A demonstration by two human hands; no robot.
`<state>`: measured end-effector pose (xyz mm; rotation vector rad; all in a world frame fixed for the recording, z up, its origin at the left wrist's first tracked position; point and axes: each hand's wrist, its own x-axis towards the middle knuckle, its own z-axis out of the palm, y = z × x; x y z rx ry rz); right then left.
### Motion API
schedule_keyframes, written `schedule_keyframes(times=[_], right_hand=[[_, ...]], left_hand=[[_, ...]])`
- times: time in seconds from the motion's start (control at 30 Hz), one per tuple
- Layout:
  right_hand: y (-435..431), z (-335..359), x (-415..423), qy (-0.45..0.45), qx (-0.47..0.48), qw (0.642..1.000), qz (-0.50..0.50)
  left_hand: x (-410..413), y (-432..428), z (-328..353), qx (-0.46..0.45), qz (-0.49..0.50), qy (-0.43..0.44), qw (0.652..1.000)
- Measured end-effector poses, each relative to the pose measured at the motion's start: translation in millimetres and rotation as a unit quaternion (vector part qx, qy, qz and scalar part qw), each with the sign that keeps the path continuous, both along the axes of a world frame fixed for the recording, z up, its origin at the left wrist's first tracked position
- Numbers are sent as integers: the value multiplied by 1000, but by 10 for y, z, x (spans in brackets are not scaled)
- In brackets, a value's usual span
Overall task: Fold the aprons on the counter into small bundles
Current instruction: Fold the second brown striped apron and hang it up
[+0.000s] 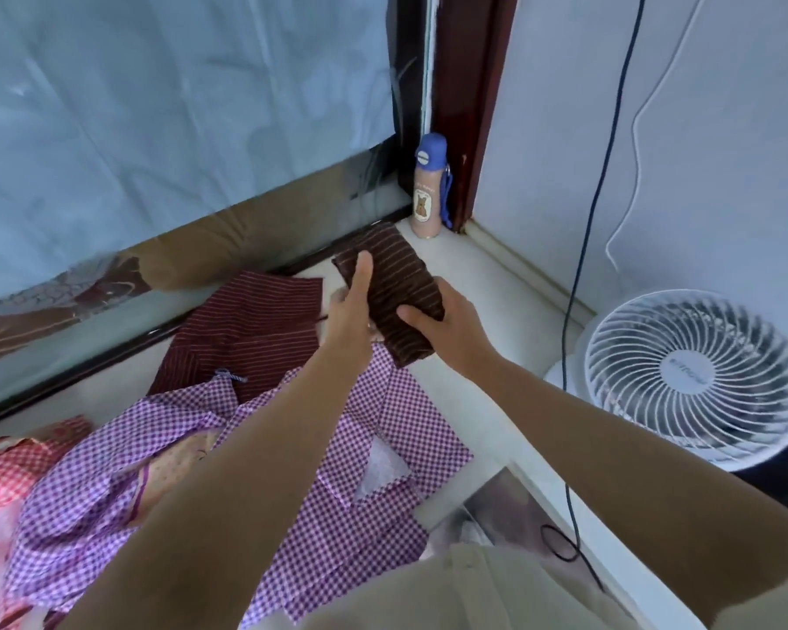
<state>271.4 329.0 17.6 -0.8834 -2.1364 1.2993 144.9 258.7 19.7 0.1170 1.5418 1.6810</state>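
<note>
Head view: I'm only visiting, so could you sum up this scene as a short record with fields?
Held: brown striped bundle, folded small, near the counter corner
Left hand: thumb on top, pinching its left edge
Right hand: grips its near end
Unfolded: maroon striped apron, purple checked apron, red checked cloth
Nearby: bottle in the corner, white fan at right

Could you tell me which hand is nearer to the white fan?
Right. The right hand grips the bundle at its right edge, on the side toward the fan. The left hand holds the bundle's left edge, farther from the fan.
</note>
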Motion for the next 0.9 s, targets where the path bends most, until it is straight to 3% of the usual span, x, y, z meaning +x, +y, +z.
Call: schedule_keyframes(times=[0.07, 0.13, 0.2, 0.27, 0.3, 0.33, 0.43, 0.5, 0.53, 0.6, 0.63, 0.67, 0.7, 0.73, 0.8, 0.83, 0.9], right_hand=[[135, 90, 25, 51, -71, 994, -60], [283, 277, 47, 134, -215, 962, -107], [517, 518, 130, 175, -275, 938, -117], [731, 756, 202, 187, -247, 943, -118], [828, 888, 252, 202, -198, 950, -132], [892, 994, 284, 211, -127, 958, -147], [1079, 1351, 387, 225, 83, 957, -162], [1185, 1580, 448, 241, 103, 951, -163], [1240, 1665, 476, 248, 82, 950, -169], [1384, 1815, 555, 262, 23, 947, -183], [1458, 1904, 607, 268, 4, 945, -189], [1503, 1960, 647, 267, -2, 944, -196], [1555, 2060, 710, 269, 6, 941, -205], [1592, 2153, 759, 273, 12, 939, -211], [1690, 2372, 878, 293, 14, 931, -218], [1733, 2467, 941, 298, 9, 931, -213], [1813, 2697, 1106, 274, -6, 943, -189]], left_hand=[[177, 120, 132, 26, -84, 6, 996], [326, 293, 219, 41, -92, 144, 984], [417, 486, 361, 44, -98, 348, 931], [432, 668, 543, 45, -122, 464, 877], [462, 779, 670, 57, -137, 463, 874], [501, 864, 783, 69, -145, 419, 894], [663, 1165, 1164, 53, -183, 224, 956], [717, 1302, 1392, 49, -178, 243, 952], [717, 1344, 1461, 60, -161, 330, 928], [691, 1457, 1550, 53, -102, 604, 789], [700, 1526, 1635, 53, -67, 684, 724], [707, 1606, 1680, 58, -50, 709, 701], [764, 1701, 1779, 78, -53, 696, 711], [800, 1805, 1852, 94, -72, 659, 743], [909, 1989, 2073, 142, -136, 496, 846], [960, 2036, 2160, 170, -163, 415, 879], [1046, 2107, 2339, 225, -153, 406, 873]])
